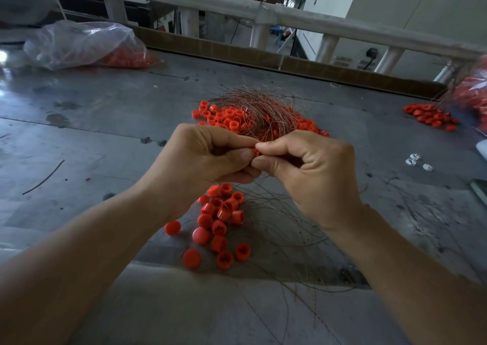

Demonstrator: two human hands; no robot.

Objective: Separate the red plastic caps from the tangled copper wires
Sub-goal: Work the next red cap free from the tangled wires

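- The left hand (208, 157) and right hand (305, 168) meet fingertip to fingertip, both pinching one red cap (255, 152).
- Just beyond the grip, the wires (261, 110) lie tangled over a cap heap (224, 115).
- Below it, loose caps (221, 223) lie on the table (79, 134).

Grey metal tabletop (79, 123) — brown cardboard strip (224, 48) at its far edge, pale railing (342, 27) beyond, white wall (421, 10).
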